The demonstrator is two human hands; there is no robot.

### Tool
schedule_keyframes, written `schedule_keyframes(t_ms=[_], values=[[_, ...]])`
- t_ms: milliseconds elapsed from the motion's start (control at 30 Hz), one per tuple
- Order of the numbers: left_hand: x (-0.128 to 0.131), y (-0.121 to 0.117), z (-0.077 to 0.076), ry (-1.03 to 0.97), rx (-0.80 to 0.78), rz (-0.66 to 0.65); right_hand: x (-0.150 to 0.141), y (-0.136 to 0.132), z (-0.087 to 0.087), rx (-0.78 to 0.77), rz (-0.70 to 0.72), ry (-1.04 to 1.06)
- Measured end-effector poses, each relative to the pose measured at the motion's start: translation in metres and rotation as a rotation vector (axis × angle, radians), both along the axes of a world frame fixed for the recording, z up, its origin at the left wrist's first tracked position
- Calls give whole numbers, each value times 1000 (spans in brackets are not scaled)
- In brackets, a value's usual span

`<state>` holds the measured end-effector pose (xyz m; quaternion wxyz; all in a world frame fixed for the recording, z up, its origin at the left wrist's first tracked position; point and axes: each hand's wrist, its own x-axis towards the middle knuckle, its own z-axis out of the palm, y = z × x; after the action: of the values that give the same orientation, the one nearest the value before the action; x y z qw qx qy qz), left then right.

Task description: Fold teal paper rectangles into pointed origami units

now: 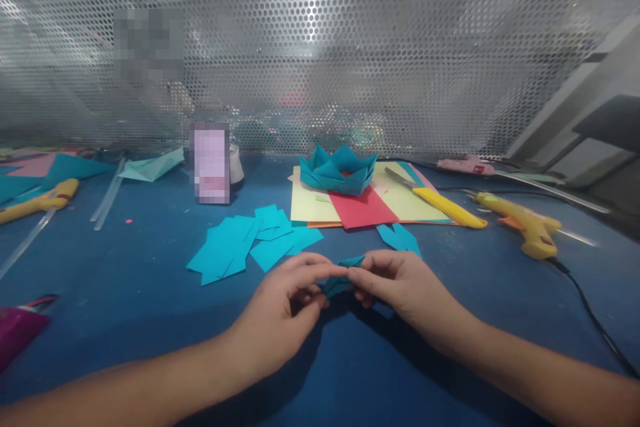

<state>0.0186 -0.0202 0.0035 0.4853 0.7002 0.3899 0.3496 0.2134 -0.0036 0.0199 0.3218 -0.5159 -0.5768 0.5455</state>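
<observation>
A small folded teal paper piece (pixel 339 278) is pinched between both hands just above the blue table (pixel 150 320). My left hand (pixel 283 317) grips its left side with curled fingers. My right hand (pixel 400 287) grips its right side with thumb and fingers pressed together. Most of the piece is hidden by my fingers. A pile of flat teal paper pieces (pixel 250 243) lies just beyond my left hand. Another teal piece (pixel 399 237) lies beyond my right hand.
A teal paper crown (pixel 338 171) rests on red (pixel 363 209) and pale yellow sheets (pixel 406 201) at the back. Yellow-handled scissors (pixel 440 203) and a yellow glue gun (pixel 525 223) with a black cord lie right. A second glue gun (pixel 43 201) and glue sticks lie left. Perforated metal screen (pixel 320 40) behind.
</observation>
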Motion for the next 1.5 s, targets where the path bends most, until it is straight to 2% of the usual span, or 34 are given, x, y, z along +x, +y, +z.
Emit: schedule_keyframes(t_ms=[467,600,967,1200,1333,1500], values=[[0,1,-1,-43,-23,26,1,1,0,-15,3,50],[0,-1,0,1,-2,22,0,1,1,-27,-33,137],[0,2,5,152,74,-57,0,0,-3,-23,-11,137],[0,0,6,21,-41,-12,3,1,-3,-18,19,296],[-1,1,7,18,-14,-69,5,2,-5,-33,-1,277],[0,2,9,26,-9,-85,7,3,-9,-83,-3,365]])
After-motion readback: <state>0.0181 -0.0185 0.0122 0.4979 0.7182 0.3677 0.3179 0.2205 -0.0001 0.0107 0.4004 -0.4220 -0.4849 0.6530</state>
